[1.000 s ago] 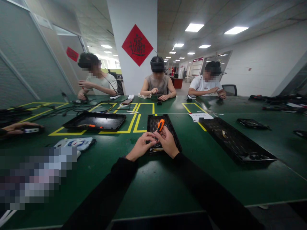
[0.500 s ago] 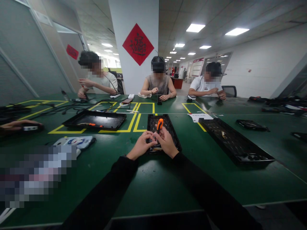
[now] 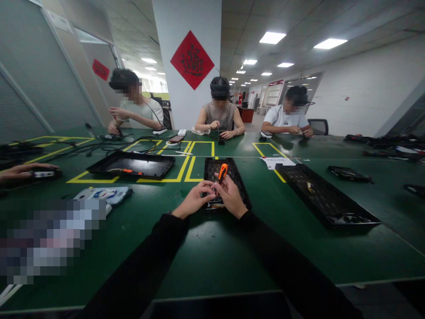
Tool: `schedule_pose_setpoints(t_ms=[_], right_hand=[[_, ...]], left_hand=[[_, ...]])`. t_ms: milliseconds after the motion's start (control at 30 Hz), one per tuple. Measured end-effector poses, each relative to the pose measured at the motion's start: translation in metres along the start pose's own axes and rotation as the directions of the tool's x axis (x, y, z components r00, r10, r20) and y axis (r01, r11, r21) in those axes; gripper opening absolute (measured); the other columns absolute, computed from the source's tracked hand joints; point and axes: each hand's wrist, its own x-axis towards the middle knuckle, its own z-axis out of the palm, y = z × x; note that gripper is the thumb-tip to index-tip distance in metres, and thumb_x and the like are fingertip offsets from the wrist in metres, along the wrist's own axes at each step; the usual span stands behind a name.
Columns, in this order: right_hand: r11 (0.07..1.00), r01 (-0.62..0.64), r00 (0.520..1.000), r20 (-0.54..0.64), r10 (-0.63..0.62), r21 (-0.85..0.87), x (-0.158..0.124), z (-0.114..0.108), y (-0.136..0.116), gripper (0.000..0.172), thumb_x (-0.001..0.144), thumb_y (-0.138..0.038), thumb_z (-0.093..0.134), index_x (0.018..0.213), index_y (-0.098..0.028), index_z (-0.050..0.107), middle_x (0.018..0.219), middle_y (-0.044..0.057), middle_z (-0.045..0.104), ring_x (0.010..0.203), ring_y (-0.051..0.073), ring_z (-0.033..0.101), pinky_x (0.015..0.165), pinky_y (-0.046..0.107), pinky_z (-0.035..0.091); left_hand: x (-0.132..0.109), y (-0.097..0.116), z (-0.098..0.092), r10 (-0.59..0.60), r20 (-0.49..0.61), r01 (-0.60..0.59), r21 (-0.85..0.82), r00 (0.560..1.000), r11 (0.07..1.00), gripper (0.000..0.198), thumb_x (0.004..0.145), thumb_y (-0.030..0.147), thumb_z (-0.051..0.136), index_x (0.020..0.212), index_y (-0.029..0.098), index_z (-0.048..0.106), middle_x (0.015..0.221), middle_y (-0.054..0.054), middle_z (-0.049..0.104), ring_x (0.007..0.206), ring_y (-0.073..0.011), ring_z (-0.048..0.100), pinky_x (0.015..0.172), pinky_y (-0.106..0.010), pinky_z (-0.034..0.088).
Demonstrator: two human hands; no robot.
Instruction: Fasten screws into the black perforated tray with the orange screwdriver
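Note:
Over a black tray (image 3: pixel 244 191) in front of me, my two hands meet at the fingertips. My right hand (image 3: pixel 231 197) is closed around a screwdriver (image 3: pixel 222 173) with an orange-and-black handle, which points up and away from me. Its shaft and tip are hidden among the fingers. My left hand (image 3: pixel 195 198) is closed in a pinch beside it, the fingertips touching those of the right. Whatever lies between the left fingers is too small to make out. A thin yellowish-brown item (image 3: pixel 216 206) rests in the near end of the tray, below the hands.
Another black tray (image 3: pixel 156 173) with an orange-handled item stands left; a long black tray (image 3: pixel 348 219) lies right. A paper sheet (image 3: pixel 278 162) sits behind it. Cables cross the far left of the green table. Three people sit opposite; another person's hand (image 3: pixel 20 173) shows at left.
My hands stay together over the tray, and the screwdriver handle has tilted slightly to the right. Opposite on the right, a person's hands have lowered and come together.

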Motion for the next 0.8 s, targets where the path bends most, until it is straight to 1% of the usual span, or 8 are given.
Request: schedule_pose_setpoints(t_ms=[133, 300, 400, 567, 667, 800], right_hand=[[1.000, 0.007, 1.000, 0.010, -0.007, -0.003, -0.0006, -0.0005, -0.0022, 0.040, 0.085, -0.034, 0.049, 0.121, -0.018, 0.048, 0.094, 0.006, 0.061, 0.085, 0.017, 0.059, 0.076, 0.031, 0.048], [0.999, 0.000, 1.000, 0.028, 0.001, -0.032, -0.0005, -0.0008, -0.0047, 0.041, 0.084, -0.035, 0.049, 0.121, -0.016, 0.047, 0.094, 0.006, 0.061, 0.088, 0.018, 0.058, 0.080, 0.031, 0.047], [0.999, 0.004, 0.999, 0.045, -0.002, -0.042, 0.0000, -0.0003, -0.0046, 0.040, 0.084, -0.036, 0.049, 0.119, -0.016, 0.048, 0.093, 0.006, 0.061, 0.088, 0.018, 0.057, 0.080, 0.031, 0.046], [0.999, -0.005, 0.998, 0.065, 0.009, -0.052, -0.0005, -0.0007, -0.0041, 0.038, 0.086, -0.036, 0.047, 0.119, -0.016, 0.048, 0.089, 0.006, 0.061, 0.081, 0.017, 0.058, 0.076, 0.031, 0.047], [0.999, -0.010, 0.998, 0.057, 0.013, -0.042, -0.0011, -0.0013, -0.0045, 0.037, 0.086, -0.034, 0.047, 0.118, -0.017, 0.049, 0.089, 0.006, 0.061, 0.081, 0.017, 0.058, 0.075, 0.031, 0.047], [1.000, -0.019, 0.998, 0.053, 0.020, -0.023, -0.0014, -0.0012, -0.0044, 0.037, 0.085, -0.032, 0.049, 0.118, -0.018, 0.049, 0.089, 0.006, 0.061, 0.080, 0.018, 0.057, 0.072, 0.031, 0.048]], left_hand=[[-0.0003, 0.0003, 0.0022, -0.006, -0.035, 0.006, 0.016, 0.999, 1.000, 0.018, 0.076, 0.035, 0.060, 0.074, 0.017, 0.065, 0.105, -0.007, 0.055, 0.103, -0.0185, 0.052, 0.096, -0.035, 0.037], [-0.0005, 0.0024, 0.0035, -0.012, -0.052, 0.013, 0.015, 0.999, 1.000, 0.017, 0.075, 0.033, 0.062, 0.071, 0.016, 0.061, 0.103, -0.006, 0.055, 0.101, -0.0177, 0.052, 0.095, -0.034, 0.038], [-0.0004, 0.0027, 0.0040, -0.018, -0.060, 0.019, 0.013, 0.998, 1.000, 0.017, 0.074, 0.032, 0.063, 0.070, 0.016, 0.059, 0.101, -0.006, 0.055, 0.100, -0.0173, 0.052, 0.094, -0.034, 0.038], [-0.0002, 0.0013, 0.0054, -0.031, -0.066, 0.032, 0.022, 0.997, 0.999, 0.017, 0.073, 0.032, 0.063, 0.070, 0.016, 0.059, 0.101, -0.005, 0.055, 0.100, -0.0177, 0.052, 0.094, -0.035, 0.038], [0.0002, 0.0009, 0.0035, -0.025, -0.036, 0.026, 0.014, 0.999, 1.000, 0.017, 0.074, 0.033, 0.062, 0.074, 0.016, 0.062, 0.104, -0.006, 0.055, 0.103, -0.0185, 0.051, 0.096, -0.036, 0.037], [0.0009, -0.0005, -0.0025, -0.027, 0.066, 0.028, -0.016, 0.997, 0.999, 0.018, 0.075, 0.035, 0.061, 0.081, 0.019, 0.066, 0.108, -0.007, 0.055, 0.105, -0.0194, 0.050, 0.097, -0.037, 0.036]])
